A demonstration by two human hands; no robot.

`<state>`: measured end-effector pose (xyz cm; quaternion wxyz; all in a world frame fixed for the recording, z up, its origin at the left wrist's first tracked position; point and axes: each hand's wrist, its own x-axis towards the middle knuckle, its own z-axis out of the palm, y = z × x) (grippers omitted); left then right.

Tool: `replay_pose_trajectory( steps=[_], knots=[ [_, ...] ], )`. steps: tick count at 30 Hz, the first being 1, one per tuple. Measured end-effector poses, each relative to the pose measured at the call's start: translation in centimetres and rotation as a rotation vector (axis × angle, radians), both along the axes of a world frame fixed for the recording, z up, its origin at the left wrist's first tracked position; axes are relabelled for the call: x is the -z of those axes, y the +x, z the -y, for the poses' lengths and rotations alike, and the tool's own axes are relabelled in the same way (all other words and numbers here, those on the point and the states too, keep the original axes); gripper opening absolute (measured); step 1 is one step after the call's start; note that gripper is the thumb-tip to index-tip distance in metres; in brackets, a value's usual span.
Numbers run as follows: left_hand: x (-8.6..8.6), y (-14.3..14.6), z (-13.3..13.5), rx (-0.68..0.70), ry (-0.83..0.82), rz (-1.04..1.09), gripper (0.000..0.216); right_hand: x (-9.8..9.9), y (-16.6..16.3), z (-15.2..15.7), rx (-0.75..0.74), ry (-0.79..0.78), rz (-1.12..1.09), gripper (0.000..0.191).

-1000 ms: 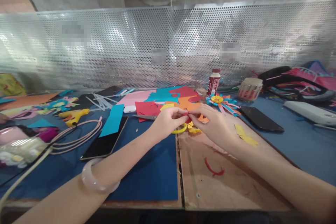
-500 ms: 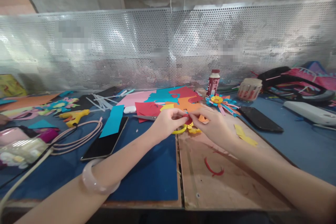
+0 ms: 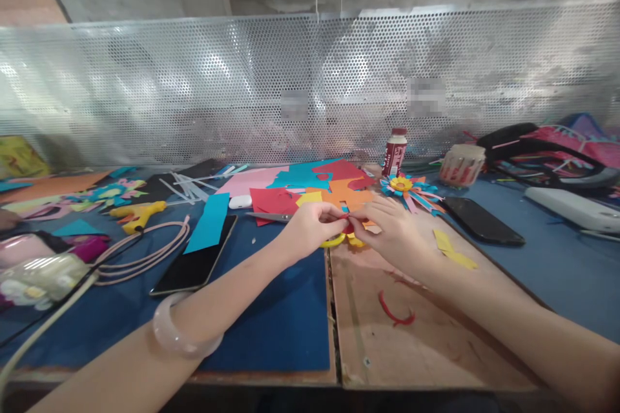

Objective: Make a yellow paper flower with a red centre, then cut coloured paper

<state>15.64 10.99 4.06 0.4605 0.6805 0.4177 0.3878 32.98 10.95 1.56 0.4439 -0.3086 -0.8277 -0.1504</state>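
Observation:
Between my fingertips is a small piece of red paper (image 3: 348, 226), pinched from both sides. My left hand (image 3: 312, 227) grips its left edge with thumb and forefinger. On its right edge, my right hand (image 3: 387, 224) is closed in a pinch. Just beneath lie scissors (image 3: 266, 215) with yellow handles, partly hidden by my left hand, and some yellow paper (image 3: 355, 241). Behind my hands spread orange paper (image 3: 346, 190) and red paper (image 3: 271, 200). A finished-looking paper flower (image 3: 402, 186) with a yellow centre rests beyond my right hand.
Left of my arm are a phone (image 3: 194, 268) under a blue paper strip (image 3: 209, 222), a coiled cable (image 3: 145, 251) and a yellow glue gun (image 3: 137, 214). To the right lie another phone (image 3: 482, 221) and yellow scraps (image 3: 453, 250). A bottle (image 3: 394, 153) stands behind; red trimmings (image 3: 394, 313) lie in front.
Both hands stay pinched on the red paper, with their fingers shifted slightly. The red piece now shows less of its face, and the yellow paper beneath is more covered.

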Motion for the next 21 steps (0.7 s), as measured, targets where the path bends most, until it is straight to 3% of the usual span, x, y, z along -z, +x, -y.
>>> replay_pose_trajectory(
  steps=[4,12,21],
  knots=[
    [0.07,-0.01,0.03,0.014,0.008,-0.012,0.01,0.02,0.04,0.06,0.016,0.005,0.005,0.018],
    [0.01,-0.26,0.03,0.005,0.027,0.024,0.014,-0.7,0.02,0.57,-0.045,-0.168,-0.094,0.014],
    [-0.13,-0.01,0.31,0.014,0.003,0.007,0.011,-0.26,0.05,0.22,0.026,-0.024,0.022,0.017]
  ],
)
